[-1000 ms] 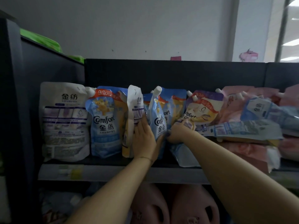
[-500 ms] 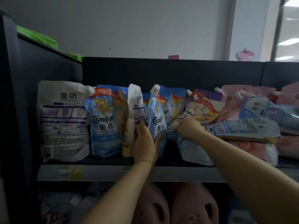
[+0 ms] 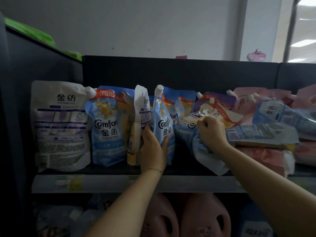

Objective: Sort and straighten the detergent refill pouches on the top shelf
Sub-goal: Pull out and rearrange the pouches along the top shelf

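On the top shelf (image 3: 102,183), centre of view, the left hand (image 3: 152,149) is part curled round the lower half of an edge-on blue Comfort pouch (image 3: 162,124), with the thumb on its three o'clock side and the fingers tucked at its nine o'clock side against a narrow white-and-yellow pouch (image 3: 139,115). This pouch stands upright, white cap at twelve o'clock. At three o'clock from that hand, the right hand (image 3: 211,132) is tightly curled and grips the upper part of a pale blue pouch (image 3: 206,159), which is tilted, its lower end at the shelf's front edge. At the nine o'clock end of the row a white pouch (image 3: 61,125) stands upright, printed label outward. Just beside it, at its three o'clock, stands a front-facing blue Comfort pouch (image 3: 107,127) with a bear print and a red 9.9 price band. A purple pouch (image 3: 218,100) leans at one o'clock from the right hand. Toward three o'clock, pink pouches (image 3: 246,100) stand at the rear, with a stack of flat-lying pouches (image 3: 261,134) before them. All pouches are opaque; contents cannot be told. The shelf is dark with a pale front strip and a black back panel (image 3: 171,74). At six o'clock, on the level below, stand two pink jugs (image 3: 205,218). A grey-white wall (image 3: 153,23) fills twelve o'clock, and a green item (image 3: 34,35) lies atop the taller dark unit at ten o'clock.
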Demonstrator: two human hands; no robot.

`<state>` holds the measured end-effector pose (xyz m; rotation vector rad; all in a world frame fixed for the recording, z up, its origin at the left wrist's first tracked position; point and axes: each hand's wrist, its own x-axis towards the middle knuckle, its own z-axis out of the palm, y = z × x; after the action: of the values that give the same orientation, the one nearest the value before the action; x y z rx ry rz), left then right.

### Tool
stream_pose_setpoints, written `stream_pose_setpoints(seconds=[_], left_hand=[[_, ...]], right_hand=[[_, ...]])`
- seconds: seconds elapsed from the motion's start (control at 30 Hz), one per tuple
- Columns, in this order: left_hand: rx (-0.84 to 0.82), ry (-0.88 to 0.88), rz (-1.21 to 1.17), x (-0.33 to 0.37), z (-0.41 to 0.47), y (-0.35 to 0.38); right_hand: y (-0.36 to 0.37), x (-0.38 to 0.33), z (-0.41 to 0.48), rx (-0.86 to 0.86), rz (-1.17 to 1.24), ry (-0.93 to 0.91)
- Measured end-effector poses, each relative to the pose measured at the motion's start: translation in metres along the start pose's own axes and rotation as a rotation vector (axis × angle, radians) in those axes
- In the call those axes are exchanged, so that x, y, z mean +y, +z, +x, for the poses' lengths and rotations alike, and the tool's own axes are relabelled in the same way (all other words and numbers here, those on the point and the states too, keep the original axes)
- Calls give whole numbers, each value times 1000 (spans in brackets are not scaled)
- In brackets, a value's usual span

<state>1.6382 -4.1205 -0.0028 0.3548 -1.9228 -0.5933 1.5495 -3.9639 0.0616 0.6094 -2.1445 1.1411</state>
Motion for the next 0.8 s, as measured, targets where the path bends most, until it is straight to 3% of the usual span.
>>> stream_pose_setpoints(seconds=[0.1,0.17,0.33,0.43,0.63,0.8], left_hand=[[14,13,-11,1,0,0],[10,24,8,1,0,0],[12,57,18,0,-1,3],[19,54,49,-2,-1,5],[-5,29,38,-8,0,10],[18,72,3,-6,-2,8]], right_hand=[[3,4,1,31,26,-29],[1,5,9,-44,-17,-28],[-1,-22,33,-532,-509,-133],[7,-46,35,-719,-659,-143],[32,-64,29,-697,-1025,-174],[44,-52,32,-822,-924,-191]])
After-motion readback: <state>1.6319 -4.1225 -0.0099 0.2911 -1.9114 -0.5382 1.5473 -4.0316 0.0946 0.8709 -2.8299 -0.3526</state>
